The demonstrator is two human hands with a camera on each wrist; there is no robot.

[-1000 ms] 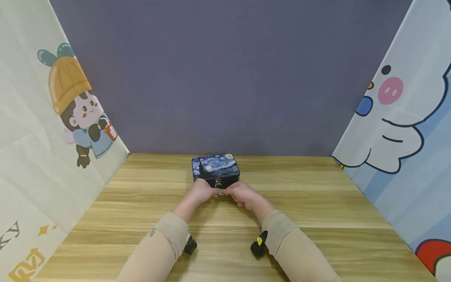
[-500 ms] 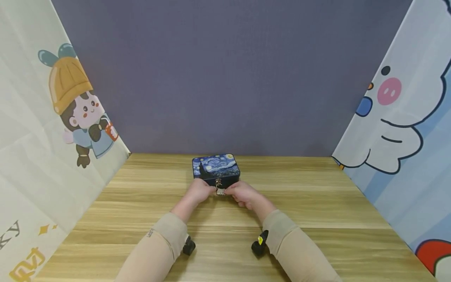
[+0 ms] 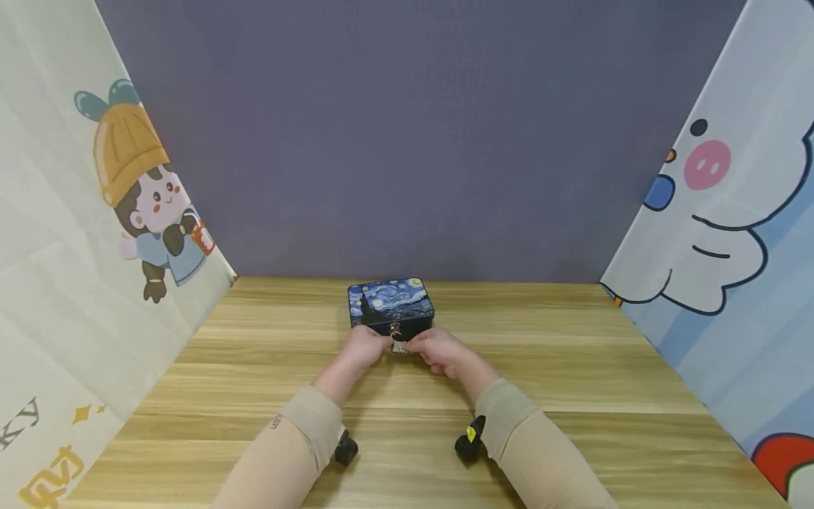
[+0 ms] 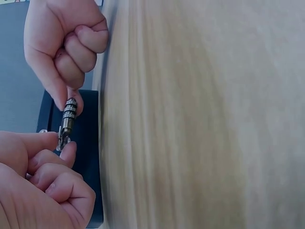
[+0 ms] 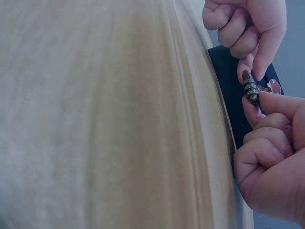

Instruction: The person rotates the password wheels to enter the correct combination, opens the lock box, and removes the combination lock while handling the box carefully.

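Observation:
A small combination padlock (image 4: pixel 69 115) with numbered dial rings hangs at the clasp on the front of a dark tin box (image 3: pixel 389 300), whose lid carries a swirling blue night-sky picture. My left hand (image 3: pixel 365 346) pinches the padlock between thumb and forefinger at its shackle end, seen closely in the left wrist view. From the other side my right hand (image 3: pixel 440 348) holds the dial end with thumb and forefinger. On both hands the other fingers are curled in. The fingertips cover parts of the lock, and the digits on the dials are too small to read.
The box stands on a wood-grain table (image 3: pixel 547 353) near its back edge, close to a grey-purple back panel (image 3: pixel 407 141). Cartoon-printed sheets flank the table on the left (image 3: pixel 51 212) and right (image 3: pixel 731 247). A black wrist camera (image 3: pixel 469 440) sits below the right cuff.
Both hands stay at the padlock, with only small finger shifts. More of the padlock's face shows between the hands than one second ago. The box has not visibly moved.

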